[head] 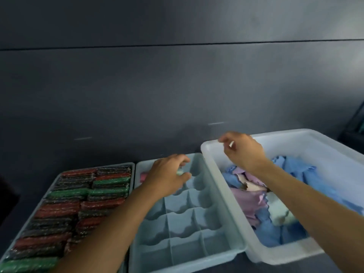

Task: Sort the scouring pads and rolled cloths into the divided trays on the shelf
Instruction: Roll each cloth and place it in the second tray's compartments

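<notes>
Rolled cloth (179,172) held over the divided tray (197,261)
It is pinched by the left hand (165,177) for slotting into a far cell; the right hand's (243,150) grip cannot be told.

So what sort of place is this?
Probably a stockroom or packing bench for cleaning supplies: rows of wrapped scouring pads, a divided tray beside them, and a white tub of loose cloths.
</notes>
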